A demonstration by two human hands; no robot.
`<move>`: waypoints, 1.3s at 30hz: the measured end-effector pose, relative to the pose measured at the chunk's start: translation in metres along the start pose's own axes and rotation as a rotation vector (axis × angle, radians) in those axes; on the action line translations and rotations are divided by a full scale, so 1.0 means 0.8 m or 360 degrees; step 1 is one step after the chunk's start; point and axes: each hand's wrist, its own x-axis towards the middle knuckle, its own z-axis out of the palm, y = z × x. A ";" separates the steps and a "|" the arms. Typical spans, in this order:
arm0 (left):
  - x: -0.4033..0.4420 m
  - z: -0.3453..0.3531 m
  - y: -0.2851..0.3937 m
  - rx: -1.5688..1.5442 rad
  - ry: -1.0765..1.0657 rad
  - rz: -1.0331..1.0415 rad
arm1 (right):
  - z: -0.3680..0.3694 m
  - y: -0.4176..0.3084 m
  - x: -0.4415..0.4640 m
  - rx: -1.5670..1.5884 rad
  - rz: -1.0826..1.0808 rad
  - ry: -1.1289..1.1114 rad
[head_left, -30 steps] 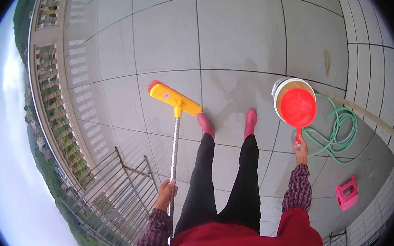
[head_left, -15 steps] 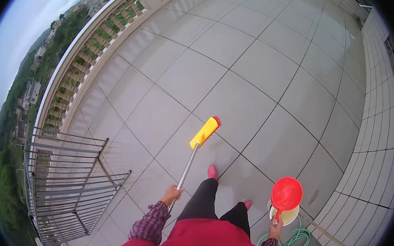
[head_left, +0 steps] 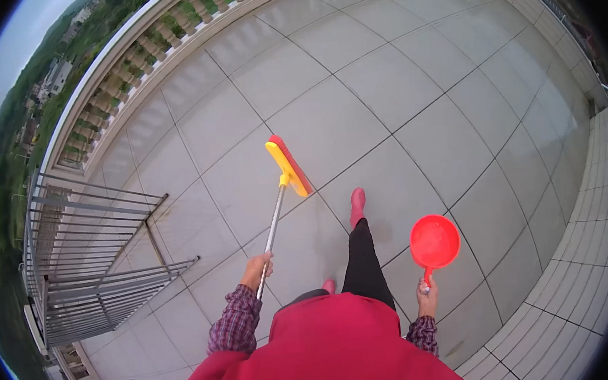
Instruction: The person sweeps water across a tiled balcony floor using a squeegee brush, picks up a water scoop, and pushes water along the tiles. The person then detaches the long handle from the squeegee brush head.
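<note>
Right of the metal rack point(head_left: 104, 276), the left hand point(head_left: 256, 271) clasps the silvery pole point(head_left: 271, 220) of a yellow, red-bristled brush point(head_left: 287, 165); farther from the rack, the right hand point(head_left: 427, 299) grips a dipper point(head_left: 434, 242) (round, bright red) by its handle point(head_left: 428, 274).

The red dipper point(head_left: 434, 242) has moved clear of the bucket.
</note>
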 end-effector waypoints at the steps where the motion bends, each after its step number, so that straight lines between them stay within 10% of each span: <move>1: 0.010 0.010 0.022 -0.0058 0.0013 0.0016 | 0.032 0.001 0.017 -0.0056 -0.0003 -0.0019; 18: 0.181 0.120 0.320 -0.0080 0.0470 0.0116 | 0.587 -0.017 0.253 -0.0442 0.0386 -0.0437; 39: 0.524 0.171 0.759 -0.0033 0.0577 0.0151 | 0.993 0.025 0.454 -0.0661 0.0200 -0.0123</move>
